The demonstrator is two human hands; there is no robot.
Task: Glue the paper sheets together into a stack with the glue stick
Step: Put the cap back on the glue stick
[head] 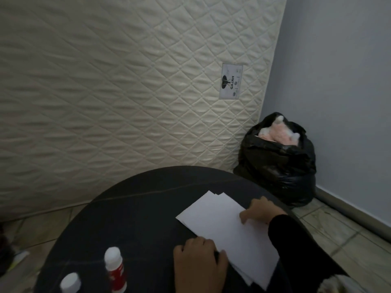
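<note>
Head view: mattress label (230,81) reads "GAJAH"; glue stick (115,269) red-labelled, illegible.

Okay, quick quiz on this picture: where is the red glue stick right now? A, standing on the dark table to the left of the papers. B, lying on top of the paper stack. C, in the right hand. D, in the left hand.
A: the glue stick stands upright on the table, apart from the paper sheets, while the left hand and right hand both rest on the paper.
</note>
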